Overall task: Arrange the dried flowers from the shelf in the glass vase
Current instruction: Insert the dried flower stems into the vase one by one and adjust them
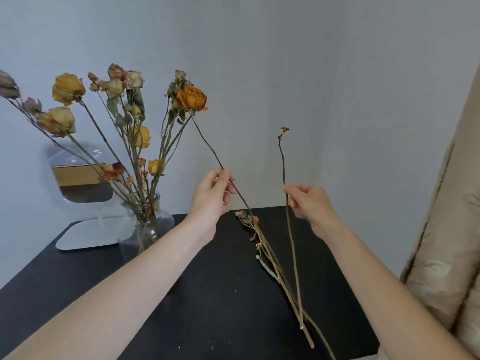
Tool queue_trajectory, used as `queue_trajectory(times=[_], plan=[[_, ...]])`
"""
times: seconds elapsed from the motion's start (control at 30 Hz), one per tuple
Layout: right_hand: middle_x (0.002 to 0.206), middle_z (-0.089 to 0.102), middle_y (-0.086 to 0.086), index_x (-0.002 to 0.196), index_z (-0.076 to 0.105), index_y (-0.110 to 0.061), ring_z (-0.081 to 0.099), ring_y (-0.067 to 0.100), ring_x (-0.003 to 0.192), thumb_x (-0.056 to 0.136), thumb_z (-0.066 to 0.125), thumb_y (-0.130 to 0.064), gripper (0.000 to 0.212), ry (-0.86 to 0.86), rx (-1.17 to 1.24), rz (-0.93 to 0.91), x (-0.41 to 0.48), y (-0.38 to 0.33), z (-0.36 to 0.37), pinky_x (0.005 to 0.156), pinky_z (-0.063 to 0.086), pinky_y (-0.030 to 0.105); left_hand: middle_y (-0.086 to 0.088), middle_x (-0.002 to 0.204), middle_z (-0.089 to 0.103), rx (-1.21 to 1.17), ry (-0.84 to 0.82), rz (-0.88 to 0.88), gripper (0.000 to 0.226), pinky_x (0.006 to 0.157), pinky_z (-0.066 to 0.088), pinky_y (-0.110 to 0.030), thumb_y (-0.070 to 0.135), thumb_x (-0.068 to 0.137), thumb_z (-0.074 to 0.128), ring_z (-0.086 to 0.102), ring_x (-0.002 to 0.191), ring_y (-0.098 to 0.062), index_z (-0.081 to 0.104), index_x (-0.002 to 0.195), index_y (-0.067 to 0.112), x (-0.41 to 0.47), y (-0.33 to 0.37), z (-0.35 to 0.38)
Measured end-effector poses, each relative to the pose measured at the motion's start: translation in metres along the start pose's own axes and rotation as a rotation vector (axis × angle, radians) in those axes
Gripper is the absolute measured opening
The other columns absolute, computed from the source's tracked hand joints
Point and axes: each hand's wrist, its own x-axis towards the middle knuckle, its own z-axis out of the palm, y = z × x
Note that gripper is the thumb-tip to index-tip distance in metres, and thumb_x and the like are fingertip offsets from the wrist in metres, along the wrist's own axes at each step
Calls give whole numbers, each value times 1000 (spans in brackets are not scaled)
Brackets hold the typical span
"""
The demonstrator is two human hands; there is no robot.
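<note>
A glass vase (148,227) stands on the black shelf top (207,294) at the left and holds several dried roses. My left hand (210,196) pinches the stem of an orange dried rose (192,98), lifted and tilted towards the vase. My right hand (309,201) grips a thin bare stem (281,157) held nearly upright, with only a tiny dried bud at its top. One more dried sprig (262,245) with small buds lies flat on the shelf between my hands.
A white-framed standing mirror (83,178) sits behind the vase at the back left. A beige padded cushion (446,255) rises along the right edge. A pale wall closes the back. Small crumbs dot the front of the shelf top.
</note>
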Motion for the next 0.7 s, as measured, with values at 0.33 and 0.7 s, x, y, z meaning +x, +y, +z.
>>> queue_trajectory(times=[0.33,0.7], plan=[[47,48,-5,65,59,-12,34,3,34,91,57,-22,28,16,56,-5,-16,-7,6,40,32,16,9,51,44,219,-217,-49,24,37,28,-14,30,95,46,35,42,-3,53,78,15,-31,8,-26],[46,49,-8,71,60,-14,36,0,32,91,57,-22,22,-47,50,-7,-23,-15,26,37,33,12,12,44,32,622,-334,283,27,41,23,-13,34,96,40,28,38,-3,47,74,19,-47,59,-49]])
